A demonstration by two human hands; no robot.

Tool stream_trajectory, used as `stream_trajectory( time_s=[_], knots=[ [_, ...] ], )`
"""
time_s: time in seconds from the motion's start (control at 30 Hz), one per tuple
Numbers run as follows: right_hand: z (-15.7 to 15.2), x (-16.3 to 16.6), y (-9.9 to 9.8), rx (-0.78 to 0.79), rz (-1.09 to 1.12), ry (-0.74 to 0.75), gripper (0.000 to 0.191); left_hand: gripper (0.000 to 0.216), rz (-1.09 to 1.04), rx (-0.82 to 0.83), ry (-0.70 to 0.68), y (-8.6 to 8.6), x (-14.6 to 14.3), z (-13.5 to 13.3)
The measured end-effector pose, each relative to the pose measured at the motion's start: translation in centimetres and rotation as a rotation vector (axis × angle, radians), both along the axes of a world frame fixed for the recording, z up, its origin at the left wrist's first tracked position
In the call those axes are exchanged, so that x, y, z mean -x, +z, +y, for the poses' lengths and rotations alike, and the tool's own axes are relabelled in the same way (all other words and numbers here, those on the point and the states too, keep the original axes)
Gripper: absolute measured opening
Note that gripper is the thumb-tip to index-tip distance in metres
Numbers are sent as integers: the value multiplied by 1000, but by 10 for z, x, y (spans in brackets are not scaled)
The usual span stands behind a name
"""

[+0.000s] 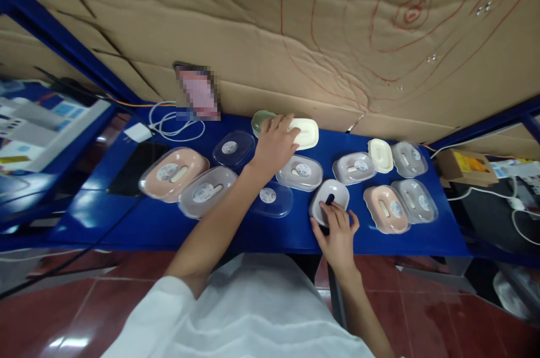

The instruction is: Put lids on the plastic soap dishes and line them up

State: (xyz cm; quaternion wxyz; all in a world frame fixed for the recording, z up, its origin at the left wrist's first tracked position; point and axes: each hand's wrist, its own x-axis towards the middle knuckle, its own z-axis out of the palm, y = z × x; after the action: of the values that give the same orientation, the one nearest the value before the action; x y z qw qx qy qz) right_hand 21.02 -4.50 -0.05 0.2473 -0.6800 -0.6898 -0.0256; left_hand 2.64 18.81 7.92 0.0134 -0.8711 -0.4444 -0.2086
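My left hand (276, 141) reaches to the back of the table, its fingers bent over the left end of a cream oval tray (309, 133). Partly behind that hand lies a green dish (260, 119). At the front, my right hand (338, 229) has its thumb at the outer wall and its fingers over the near rim of a lidless pale grey soap dish (319, 206) with a dark slot. Between the hands sits a grey soap dish (291, 172) under a clear stickered lid. A loose clear lid (274, 209) lies left of the right hand.
Several lidded soap dishes, pink (386, 209) and grey (354, 168), stand on the blue table (299, 243). Another cream tray (381, 155) is right. A cardboard wall (253, 37) rises behind. Left are a white cable (181, 136) and a black flat object (135, 167).
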Motion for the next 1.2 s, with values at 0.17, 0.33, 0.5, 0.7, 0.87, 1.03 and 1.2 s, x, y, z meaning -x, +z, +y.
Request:
stream_trajectory(
  time_s=[0.17,0.33,0.5,0.7,0.87,1.03,1.2],
  knots=[
    [-22,3,9,-8,97,80,26,32,61,51,-61,-8,0,2],
    [-40,19,16,-80,176,407,28,50,91,37,-54,-10,-5,5],
    [-34,36,21,-115,216,624,31,63,113,7,-76,-3,-1,5],
    [-28,42,18,-77,336,805,36,68,66,2,-56,8,11,6],
    [-10,50,14,107,256,903,33,72,-170,40,-15,16,27,-2],
    [12,35,11,159,57,737,40,75,-380,173,-31,21,71,-61],
    [19,3,7,116,-57,551,37,82,-402,353,22,-10,114,-158]
  ],
)
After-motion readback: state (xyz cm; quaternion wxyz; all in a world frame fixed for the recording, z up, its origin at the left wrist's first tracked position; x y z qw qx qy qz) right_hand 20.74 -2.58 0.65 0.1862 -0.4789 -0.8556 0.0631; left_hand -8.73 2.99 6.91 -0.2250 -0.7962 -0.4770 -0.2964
